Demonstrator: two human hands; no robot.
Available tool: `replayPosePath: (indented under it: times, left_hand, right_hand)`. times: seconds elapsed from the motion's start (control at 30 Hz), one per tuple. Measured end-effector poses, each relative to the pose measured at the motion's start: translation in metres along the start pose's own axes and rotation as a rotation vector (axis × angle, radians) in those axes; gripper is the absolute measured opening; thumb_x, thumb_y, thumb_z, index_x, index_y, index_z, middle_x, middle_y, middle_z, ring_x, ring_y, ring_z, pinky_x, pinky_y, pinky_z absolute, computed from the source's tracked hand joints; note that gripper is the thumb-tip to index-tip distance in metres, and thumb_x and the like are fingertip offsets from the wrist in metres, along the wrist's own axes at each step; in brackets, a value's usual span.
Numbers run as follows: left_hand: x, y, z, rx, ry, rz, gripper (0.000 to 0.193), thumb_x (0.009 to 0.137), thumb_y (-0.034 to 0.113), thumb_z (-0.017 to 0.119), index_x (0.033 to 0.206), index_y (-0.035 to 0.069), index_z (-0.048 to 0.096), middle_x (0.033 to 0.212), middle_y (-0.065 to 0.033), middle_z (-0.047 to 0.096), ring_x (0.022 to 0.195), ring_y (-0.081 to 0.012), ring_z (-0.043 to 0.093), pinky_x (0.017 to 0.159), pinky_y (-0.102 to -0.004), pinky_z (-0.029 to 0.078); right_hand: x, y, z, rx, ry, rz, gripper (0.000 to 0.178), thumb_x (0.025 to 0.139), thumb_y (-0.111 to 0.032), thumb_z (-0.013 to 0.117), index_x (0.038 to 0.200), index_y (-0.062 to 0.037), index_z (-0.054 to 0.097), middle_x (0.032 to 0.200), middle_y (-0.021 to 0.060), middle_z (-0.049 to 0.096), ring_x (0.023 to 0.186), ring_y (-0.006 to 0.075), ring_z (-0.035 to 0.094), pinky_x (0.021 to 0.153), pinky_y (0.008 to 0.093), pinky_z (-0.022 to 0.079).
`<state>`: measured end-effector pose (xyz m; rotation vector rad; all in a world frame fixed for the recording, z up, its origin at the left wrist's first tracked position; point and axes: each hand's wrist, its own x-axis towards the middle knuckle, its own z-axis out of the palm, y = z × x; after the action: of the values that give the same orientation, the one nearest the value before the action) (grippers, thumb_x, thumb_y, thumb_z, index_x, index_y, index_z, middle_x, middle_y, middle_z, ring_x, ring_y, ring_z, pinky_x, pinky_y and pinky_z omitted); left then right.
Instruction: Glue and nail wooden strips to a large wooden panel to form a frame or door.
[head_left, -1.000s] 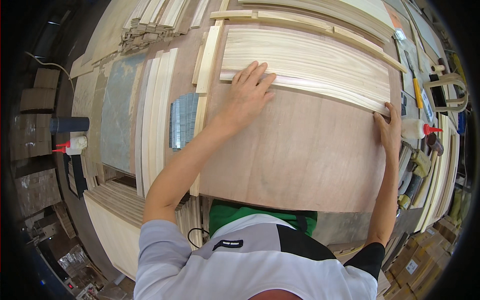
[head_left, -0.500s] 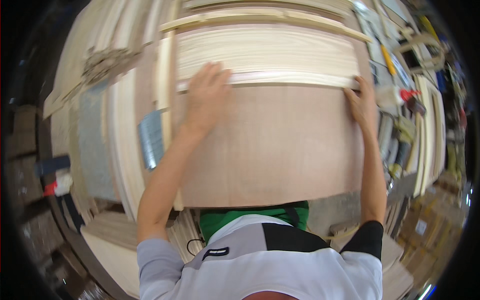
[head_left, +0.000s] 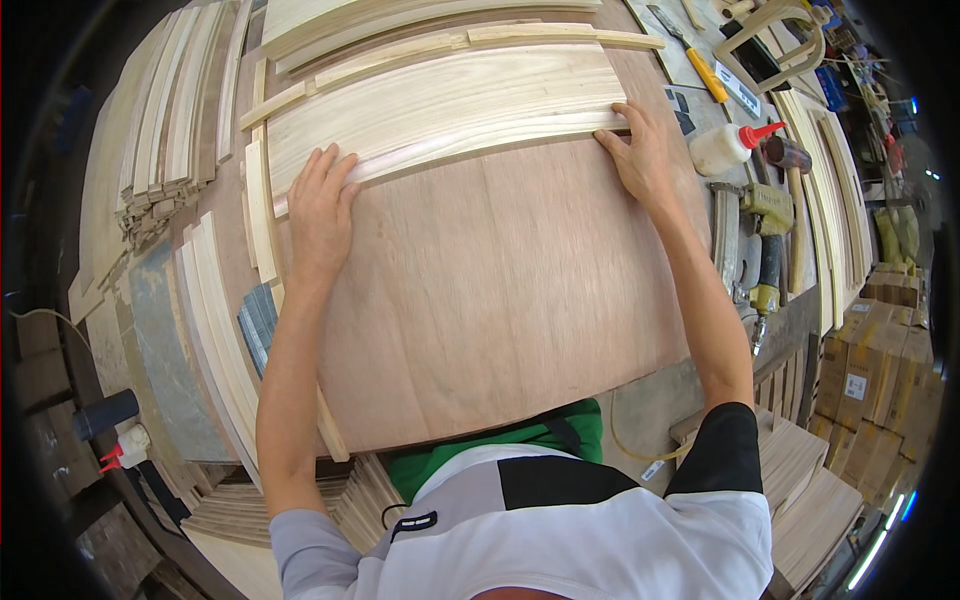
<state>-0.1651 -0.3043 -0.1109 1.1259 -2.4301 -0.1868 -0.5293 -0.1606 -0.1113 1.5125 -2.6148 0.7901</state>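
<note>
Pale wood panel [head_left: 450, 105] is lying flat on the far half of a brownish plywood surface [head_left: 500, 290], and both hands are working its near edge. The left hand [head_left: 322, 215] is resting with its fingers extended over that edge near the left end, so it's not clenching anything. The right hand [head_left: 640, 160] is touching the near right corner, thumb at the front edge and fingers over the corner; can't tell if it's really gripping. As for stuff in the way, a row of wooden strips [head_left: 390, 65] is running right along the panel's far side, and another narrow strip [head_left: 259, 205] is sitting just beside its left end, so the panel's basically being boxed in on two sides. Can't tell if they're actually touching it. The left forearm is covering part of that left strip and hiding some of a grey-blue bundle [head_left: 258, 325]. Off to the right it's getting crowded: a white bottle with a red nozzle [head_left: 718, 150] is lying near the right hand, a yellow-handled tool [head_left: 706, 78] is sitting farther back, and a hammer [head_left: 788, 153] plus a green-and-black power tool [head_left: 768, 210] are lying beyond the forearm. Over at the upper left, a stack of slats [head_left: 170, 110] is sitting well apart from the panel.
</note>
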Motion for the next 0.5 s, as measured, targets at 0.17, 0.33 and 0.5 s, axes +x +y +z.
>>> replayPosePath:
  times: [0.17,0.33,0.5]
  left_hand:
    - [0.002,-0.001,0.004,-0.001,0.024,0.006,0.029,0.093,0.015,0.056,0.12,0.007,0.063,0.135,-0.0131,0.054,0.133,-0.0303,0.04,0.11,-0.0434,0.032]
    - [0.01,0.001,-0.012,0.099,0.0,0.009,0.029,0.093,0.014,0.057,0.12,0.007,0.064,0.133,-0.0133,0.055,0.132,-0.0289,0.043,0.11,-0.0428,0.033]
    - [0.063,-0.033,-0.026,-0.257,0.039,-0.085,0.037,0.09,0.02,0.06,0.124,0.004,0.06,0.128,-0.0172,0.058,0.124,-0.032,0.051,0.105,-0.0395,0.038]
  right_hand:
    - [0.003,0.004,0.003,0.0,0.006,-0.008,0.047,0.084,-0.025,0.069,0.124,-0.0025,0.059,0.138,0.0185,0.048,0.127,0.0335,0.041,0.106,0.0413,0.034]
    - [0.022,-0.004,-0.034,0.091,-0.184,-0.028,0.04,0.086,-0.023,0.065,0.116,0.0031,0.062,0.12,0.0207,0.061,0.106,0.0318,0.06,0.092,0.0391,0.047]
    - [0.087,0.022,-0.033,0.199,0.045,0.039,0.037,0.088,-0.024,0.06,0.113,0.003,0.063,0.106,0.0215,0.067,0.098,0.0328,0.065,0.088,0.0383,0.049]
